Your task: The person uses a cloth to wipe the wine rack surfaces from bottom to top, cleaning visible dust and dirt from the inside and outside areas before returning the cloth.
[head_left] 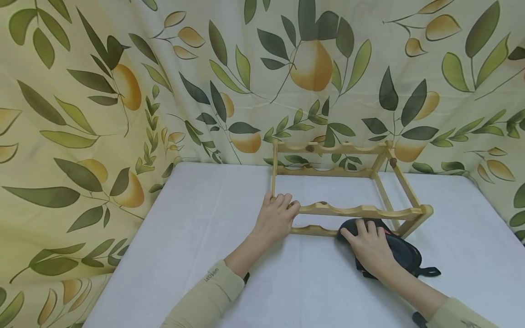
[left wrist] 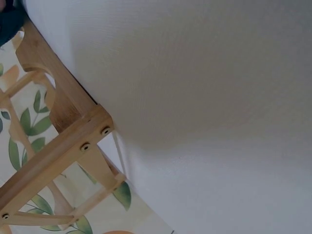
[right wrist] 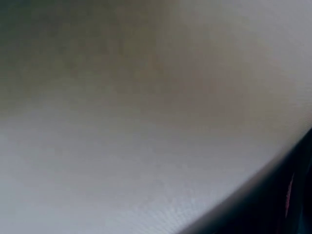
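A pale wooden rack (head_left: 361,210) with scalloped rails stands on the white table. My left hand (head_left: 275,217) grips its front left corner, fingers curled over the wood. In the left wrist view the rack's end frame (left wrist: 58,158) shows with its screw heads. My right hand (head_left: 371,246) holds a black pouch-like thing (head_left: 404,255) with a small strap loop and a bit of pink, thumb on its left side and fingers over the top. It lies against the rack's front right part. Only a dark edge of it (right wrist: 263,209) shows in the right wrist view.
The white-covered table (head_left: 197,214) runs back to a curtain (head_left: 205,82) printed with leaves and orange fruit, which hangs right behind the rack and along the left side.
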Tool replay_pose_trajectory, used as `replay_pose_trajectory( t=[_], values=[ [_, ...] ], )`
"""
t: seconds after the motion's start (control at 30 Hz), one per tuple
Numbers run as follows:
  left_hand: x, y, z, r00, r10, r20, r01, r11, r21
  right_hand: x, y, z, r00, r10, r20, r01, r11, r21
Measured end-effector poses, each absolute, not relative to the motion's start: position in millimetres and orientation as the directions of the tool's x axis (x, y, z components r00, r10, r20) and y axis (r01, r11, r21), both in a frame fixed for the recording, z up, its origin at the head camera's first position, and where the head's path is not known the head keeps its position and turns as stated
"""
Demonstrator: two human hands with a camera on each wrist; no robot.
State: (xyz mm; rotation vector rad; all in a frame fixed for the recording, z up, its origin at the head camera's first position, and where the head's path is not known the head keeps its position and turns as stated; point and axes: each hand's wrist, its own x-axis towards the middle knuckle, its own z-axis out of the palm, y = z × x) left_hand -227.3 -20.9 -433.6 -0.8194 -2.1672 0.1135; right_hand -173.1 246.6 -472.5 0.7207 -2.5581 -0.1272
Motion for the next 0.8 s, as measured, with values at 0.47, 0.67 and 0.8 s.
replay_pose_trajectory(
  t=[0.47, 0.67, 0.8],
  values=[
    [-227.1, -20.5, -432.1, -0.472, 0.593, 0.653, 0.515, 0.786, -0.341, -163.7, 260.2, -468.0, -0.770, -0.489, 0.409, -0.437, 0.872, 0.220],
    [-227.2, -20.3, -432.1, -0.475, 0.596, 0.647, 0.517, 0.784, -0.343, -153.4, 257.4, -463.3, -0.715, -0.513, 0.475, -0.475, 0.855, 0.208],
    [-227.2, -20.5, -432.3, -0.479, 0.595, 0.645, 0.525, 0.783, -0.333, -145.6, 253.7, -457.3, -0.678, -0.511, 0.528, -0.486, 0.851, 0.200]
  ],
)
